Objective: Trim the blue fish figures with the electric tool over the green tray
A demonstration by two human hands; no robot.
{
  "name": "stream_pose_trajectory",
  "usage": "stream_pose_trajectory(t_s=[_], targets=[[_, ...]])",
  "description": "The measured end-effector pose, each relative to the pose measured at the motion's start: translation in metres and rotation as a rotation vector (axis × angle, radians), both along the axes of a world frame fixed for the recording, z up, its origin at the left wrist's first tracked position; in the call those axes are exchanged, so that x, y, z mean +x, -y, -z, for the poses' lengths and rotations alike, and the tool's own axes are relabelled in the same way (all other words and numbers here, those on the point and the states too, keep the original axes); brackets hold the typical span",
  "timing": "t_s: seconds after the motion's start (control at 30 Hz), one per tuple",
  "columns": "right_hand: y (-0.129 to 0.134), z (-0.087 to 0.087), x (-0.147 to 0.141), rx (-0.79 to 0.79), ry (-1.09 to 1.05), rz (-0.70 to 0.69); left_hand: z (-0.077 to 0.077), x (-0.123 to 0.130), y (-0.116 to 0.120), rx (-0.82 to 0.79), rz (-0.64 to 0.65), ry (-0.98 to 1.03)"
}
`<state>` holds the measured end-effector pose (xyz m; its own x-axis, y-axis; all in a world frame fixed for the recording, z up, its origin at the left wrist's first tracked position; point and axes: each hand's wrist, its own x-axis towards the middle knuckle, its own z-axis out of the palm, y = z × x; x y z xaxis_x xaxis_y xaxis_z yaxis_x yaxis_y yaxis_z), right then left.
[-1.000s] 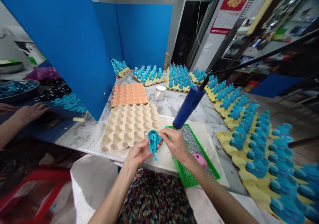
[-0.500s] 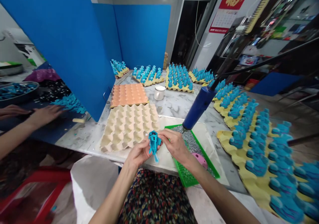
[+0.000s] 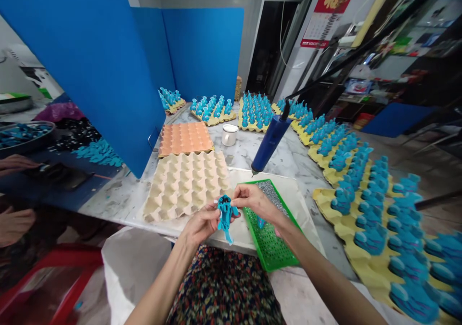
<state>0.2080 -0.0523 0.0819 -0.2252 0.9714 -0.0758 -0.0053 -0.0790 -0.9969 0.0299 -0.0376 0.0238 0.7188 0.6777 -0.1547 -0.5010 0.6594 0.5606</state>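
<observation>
A blue plastic toy figure (image 3: 225, 214), its hollow inner side facing up, rests in the fingers of my left hand (image 3: 204, 224) above the table's front edge. My right hand (image 3: 254, 202) is closed in a pinch at the figure's upper right edge; whatever its fingertips hold is too small to make out. Under my right forearm lies a green basket (image 3: 277, 255) with small silver screws (image 3: 269, 190) in its far part. Beyond my right hand hangs a blue electric screwdriver (image 3: 270, 142), tip down, apart from the figure.
An egg-carton tray (image 3: 187, 183) and an orange tray (image 3: 186, 138) lie left of centre, with a white mug (image 3: 229, 135) behind. Yellow trays (image 3: 334, 207) of blue figures line the right and back. A blue partition (image 3: 119, 74) separates a co-worker's hand (image 3: 16, 226) at the left.
The screwdriver has swung left and up. My hands have shifted slightly, with the figure still in the left one. The co-worker's nearer hand has drawn back toward the lower left.
</observation>
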Motion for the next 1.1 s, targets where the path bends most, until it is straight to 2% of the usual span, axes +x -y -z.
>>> stream_pose_trajectory(t_s=[0.17, 0.37, 0.47, 0.67, 0.87, 0.97, 1.1], targets=[[-0.001, 0.005, -0.001, -0.053, -0.006, 0.001, 0.007, -0.001, 0.001, -0.005, 0.014, 0.049], [0.007, 0.014, -0.007, 0.018, -0.042, 0.151, 0.013, 0.000, -0.004, -0.030, -0.027, 0.079], [0.019, 0.013, -0.009, 0.127, 0.038, 0.227, 0.014, 0.000, -0.006, -0.039, -0.053, 0.078], [0.042, 0.012, -0.025, 0.571, 0.373, 0.377, 0.020, 0.002, -0.006, -0.146, -0.165, 0.095], [0.043, 0.016, -0.035, 0.821, 0.603, 0.485, 0.008, 0.004, -0.002, -0.197, -0.205, 0.132], [0.040, 0.015, -0.037, 0.864, 0.677, 0.514, 0.002, 0.005, -0.001, -0.233, -0.224, 0.133], [0.035, 0.012, -0.039, 0.782, 0.726, 0.541, 0.006, 0.006, -0.003, -0.257, -0.238, 0.133]])
